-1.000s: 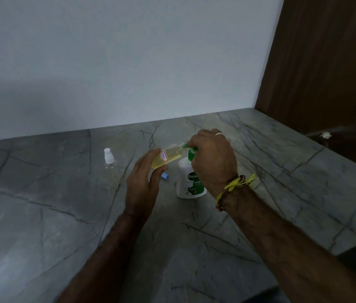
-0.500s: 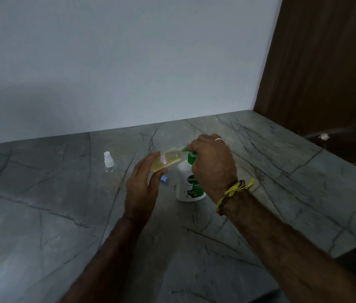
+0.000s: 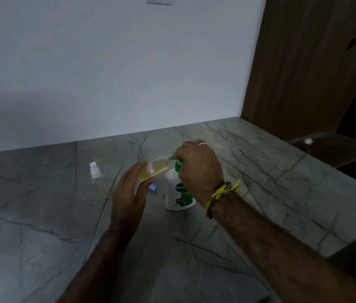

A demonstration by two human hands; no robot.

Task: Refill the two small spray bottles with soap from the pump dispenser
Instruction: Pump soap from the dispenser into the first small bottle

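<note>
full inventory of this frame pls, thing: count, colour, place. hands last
small clear spray bottle with yellow liquid and a red-bordered label: 1, yellowish, tilted, neck against the pump spout, in the left hand
white soap pump dispenser with green pump head and label: 1, white and green, upright on the counter, mid-frame
small clear empty spray bottle with white cap: 1, clear and white, upright on the counter, left of the hands
small blue cap: 1, blue, lying on the counter beside the dispenser
grey veined stone counter: 1, grey
wooden panel: 1, brown, right
white wall: 1, behind
left hand: holds the yellowish bottle
right hand: on the pump head; ring, yellow thread wristband
</note>
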